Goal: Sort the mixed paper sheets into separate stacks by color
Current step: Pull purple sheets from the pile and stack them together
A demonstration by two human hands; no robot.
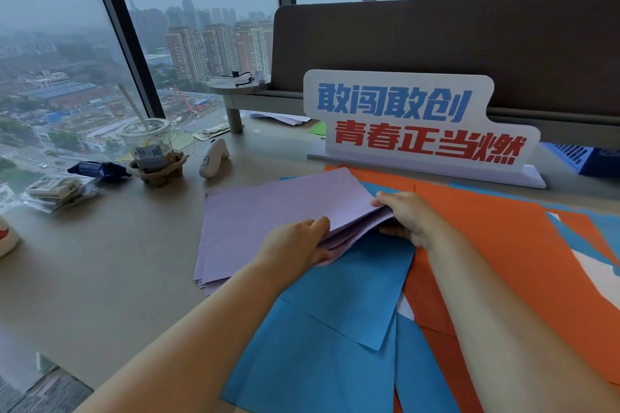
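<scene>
A stack of lilac paper sheets (268,211) lies on the desk left of centre, its right edge lifted. My left hand (295,241) grips that stack's near right edge, fingers tucked under the top sheets. My right hand (406,214) pinches the stack's right corner, thumb on top and fingers beneath. Blue sheets (335,318) spread under and in front of my hands. Orange sheets (503,238) cover the desk to the right, mixed with more blue and a bit of white.
A white sign with blue and red characters (419,124) stands behind the papers. At the left are a plastic cup with straw (149,147), a white handheld device (214,157), a blue packet (97,171) and wrapped packets (57,191). A brown divider (436,43) backs the desk.
</scene>
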